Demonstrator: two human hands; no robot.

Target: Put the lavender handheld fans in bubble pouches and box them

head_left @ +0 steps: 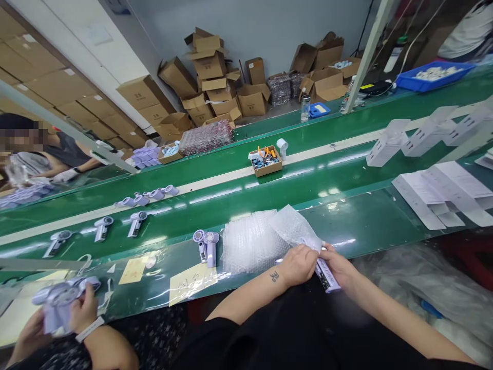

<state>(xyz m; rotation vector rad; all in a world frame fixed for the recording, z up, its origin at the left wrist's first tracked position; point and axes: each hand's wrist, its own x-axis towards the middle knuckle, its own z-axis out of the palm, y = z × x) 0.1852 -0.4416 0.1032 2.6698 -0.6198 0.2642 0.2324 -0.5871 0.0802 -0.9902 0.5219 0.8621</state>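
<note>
Currently, the left hand [300, 263] and the right hand [338, 264] are both clamped on a small fan [327, 279] at the near edge of the green table [360, 221]; its head, partly hidden, seems inside a bubble-wrap bag [291, 224] overlapping the bag stack [246, 244].

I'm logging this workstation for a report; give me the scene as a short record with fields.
Left hand: gripping the fan, at its upper end
Right hand: on the same fan
Bubble wrap: one piece at the fan's head, partly over a stack
Bench left: two more fans
Bench right: white boxes
Beyond: small carton of orange and blue items
Neighbour's hands: holding fans
</note>
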